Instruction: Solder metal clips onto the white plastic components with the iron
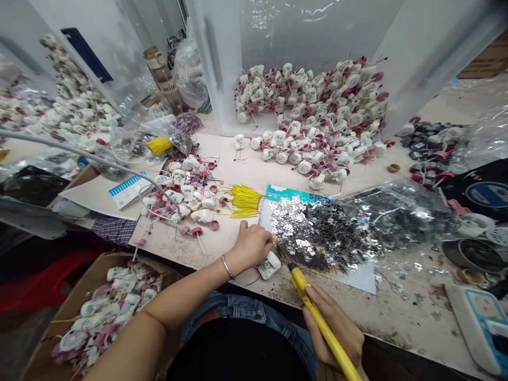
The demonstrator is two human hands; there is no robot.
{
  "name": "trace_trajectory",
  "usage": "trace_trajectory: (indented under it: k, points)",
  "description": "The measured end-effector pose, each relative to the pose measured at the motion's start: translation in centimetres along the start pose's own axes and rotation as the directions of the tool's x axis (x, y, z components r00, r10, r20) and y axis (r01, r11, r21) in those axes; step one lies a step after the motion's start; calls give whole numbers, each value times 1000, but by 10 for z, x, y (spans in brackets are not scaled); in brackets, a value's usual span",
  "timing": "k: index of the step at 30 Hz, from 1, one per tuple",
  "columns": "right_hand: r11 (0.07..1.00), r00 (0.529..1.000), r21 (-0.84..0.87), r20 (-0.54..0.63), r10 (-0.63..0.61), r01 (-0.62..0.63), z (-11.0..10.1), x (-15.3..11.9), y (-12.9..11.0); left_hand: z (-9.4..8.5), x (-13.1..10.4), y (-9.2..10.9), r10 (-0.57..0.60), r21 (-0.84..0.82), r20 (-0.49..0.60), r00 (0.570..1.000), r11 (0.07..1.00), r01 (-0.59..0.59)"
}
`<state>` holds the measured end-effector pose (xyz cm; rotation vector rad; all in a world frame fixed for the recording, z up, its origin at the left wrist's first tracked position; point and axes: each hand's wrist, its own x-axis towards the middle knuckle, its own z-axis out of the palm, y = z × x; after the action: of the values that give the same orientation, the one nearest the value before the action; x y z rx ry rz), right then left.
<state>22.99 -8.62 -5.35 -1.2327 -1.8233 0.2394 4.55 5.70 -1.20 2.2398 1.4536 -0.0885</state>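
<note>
My left hand point(252, 246) is closed near the table's front edge, its fingers curled against a small white plastic housing point(270, 265). The fingertips are partly hidden. My right hand point(335, 330) grips a yellow electric screwdriver point(323, 323); its black nose point(292, 266) points at the table just right of the housing, and its bit cannot be made out. Beyond both hands lies a heap of shiny metal plates point(291, 217) and small dark screws point(337, 227) on a printed sheet point(273, 193). A bundle of yellow wires point(244, 201) rests behind my left hand.
White and pink wired parts are piled at the back point(313, 116) and left point(194, 196). More fill a cardboard box point(99, 264) below the table. A grey cable point(91, 156) crosses at left. A plastic bag point(413, 211) and a power strip point(472, 323) are at right.
</note>
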Motion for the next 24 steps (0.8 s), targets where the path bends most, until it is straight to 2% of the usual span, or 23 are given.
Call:
trace_trajectory:
  k: [7,13,18,24]
  points:
    - [998,999,-38,32,-43,44,-4,2,-2,0,-1,1,-2,21,-7,1000,1000,2]
    - [1000,998,17,-58,-10,11,-3,2,-4,-1,0,1,-1,18,4,1000,1000,1]
    - [998,998,-22,41,-53,54,-5,5,-5,-1,1,2,0,13,9,1000,1000,0]
    - [994,993,-39,56,-100,102,-6,14,-6,-1,4,3,-3,6,27,1000,1000,3]
